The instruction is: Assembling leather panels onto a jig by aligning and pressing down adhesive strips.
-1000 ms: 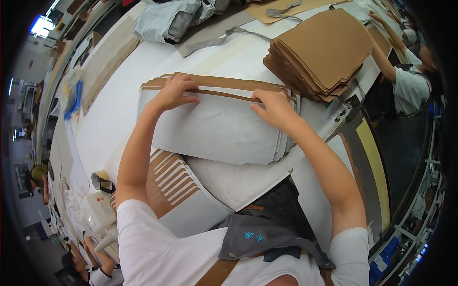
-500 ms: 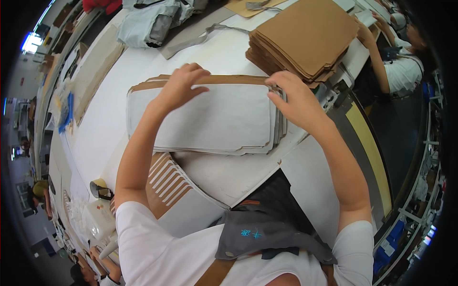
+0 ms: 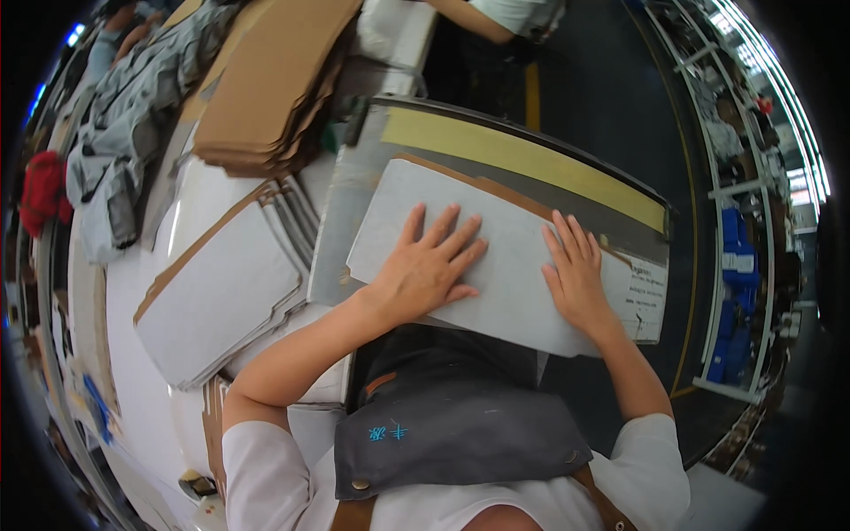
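Note:
A flat white sheet with a brown strip along its far edge [image 3: 505, 265] lies on a grey work surface [image 3: 336, 226] in front of me. My left hand [image 3: 425, 265] rests on the left half of this sheet, palm down and fingers spread. Toward the sheet's right end, my right hand [image 3: 574, 279] lies flat with its fingers stretched out, the fingertips near the brown edge. Neither hand grips anything. To the left, a stack of similar white sheets with brown edges [image 3: 221, 283] sits on the white table.
A tall stack of brown sheets [image 3: 270, 80] stands beyond the white stack. Grey fabric [image 3: 133, 124] is heaped at the far left. A yellow strip [image 3: 531, 168] runs along the grey surface's far side. Shelving with blue bins [image 3: 739, 257] stands at the right; a co-worker's arm [image 3: 474, 18] shows at the top.
The view has swung right, from the white stack to the grey surface. My hands, raised over the stack's far edge before, now press flat on a white sheet lying there.

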Demonstrator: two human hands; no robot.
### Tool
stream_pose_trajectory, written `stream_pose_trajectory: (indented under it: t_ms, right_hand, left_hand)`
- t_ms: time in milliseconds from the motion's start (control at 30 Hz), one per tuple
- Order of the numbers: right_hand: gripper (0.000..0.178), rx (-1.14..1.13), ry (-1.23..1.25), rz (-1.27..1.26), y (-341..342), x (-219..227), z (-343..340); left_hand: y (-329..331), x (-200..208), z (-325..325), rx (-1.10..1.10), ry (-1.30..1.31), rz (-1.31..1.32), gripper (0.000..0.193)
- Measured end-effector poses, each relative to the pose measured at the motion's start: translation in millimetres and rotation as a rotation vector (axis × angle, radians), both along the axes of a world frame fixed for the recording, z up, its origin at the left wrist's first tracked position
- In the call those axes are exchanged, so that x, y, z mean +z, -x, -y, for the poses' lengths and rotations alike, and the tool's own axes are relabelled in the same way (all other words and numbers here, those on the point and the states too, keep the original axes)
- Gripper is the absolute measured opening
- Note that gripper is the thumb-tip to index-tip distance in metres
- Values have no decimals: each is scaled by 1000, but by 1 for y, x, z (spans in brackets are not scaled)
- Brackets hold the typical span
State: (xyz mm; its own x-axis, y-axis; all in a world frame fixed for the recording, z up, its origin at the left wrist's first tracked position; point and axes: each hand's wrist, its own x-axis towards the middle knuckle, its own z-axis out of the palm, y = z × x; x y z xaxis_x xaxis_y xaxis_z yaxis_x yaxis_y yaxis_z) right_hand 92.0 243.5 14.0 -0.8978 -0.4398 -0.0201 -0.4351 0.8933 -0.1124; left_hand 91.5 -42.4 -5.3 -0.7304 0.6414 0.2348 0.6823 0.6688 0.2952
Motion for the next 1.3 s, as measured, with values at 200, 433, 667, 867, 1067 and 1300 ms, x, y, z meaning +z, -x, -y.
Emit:
stream_pose_trajectory:
  t_ms: [200,433,667,867,1067,1300]
  right_hand:
    - [49,-69,77,-168,40,-7,-39]
    - [49,-93,78,-144,53,-8,-53]
    - [49,-166,115,-92,59,-7,-64]
    - [49,-210,104,-81,60,-5,-73]
    - [51,-211,129,-45,63,-2,-76]
    - [53,-228,106,-18,62,2,-74]
  left_hand:
    - [49,-1,-46,121,121,-112,56]
    - [82,4,-58,221,162,-25,60]
    - [99,0,-54,199,161,-48,61]
    - [98,1,-54,193,138,-56,57]
    - [93,6,-58,223,168,-3,60]
    - [94,10,-56,212,174,46,62]
